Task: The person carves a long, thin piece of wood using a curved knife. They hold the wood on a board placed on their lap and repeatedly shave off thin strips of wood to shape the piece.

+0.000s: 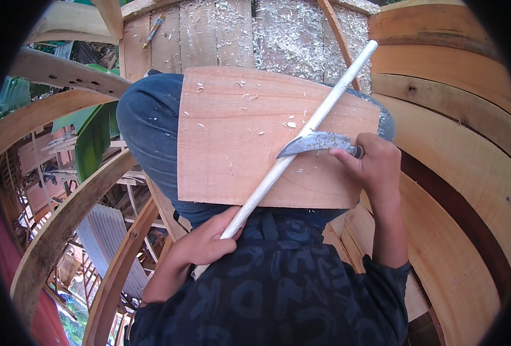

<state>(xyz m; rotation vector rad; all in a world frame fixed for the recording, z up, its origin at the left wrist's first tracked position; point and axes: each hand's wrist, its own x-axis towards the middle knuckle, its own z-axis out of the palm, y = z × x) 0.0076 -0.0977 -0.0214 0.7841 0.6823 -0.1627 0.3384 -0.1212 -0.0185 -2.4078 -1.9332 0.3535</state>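
A long pale wooden stick [327, 106] slants across a flat reddish board [226, 144] that rests on my lap. My left hand [212, 236] is closed around the stick's near end, close to my body. In my right hand [376, 161] is the handle of a knife with a curved, worn metal blade [319, 142]. The blade lies across the stick around its middle, its tip pointing left. Several small wood shavings [290, 124] lie on the board near the stick.
Wood shavings [290, 40] cover the plank floor ahead of my knees. A small marker-like tube [153, 30] lies at the floor's far left. Wide wooden planks [446, 115] wall the right side. Curved timber ribs [71, 213] stand at left, with a corrugated sheet [111, 248] beyond.
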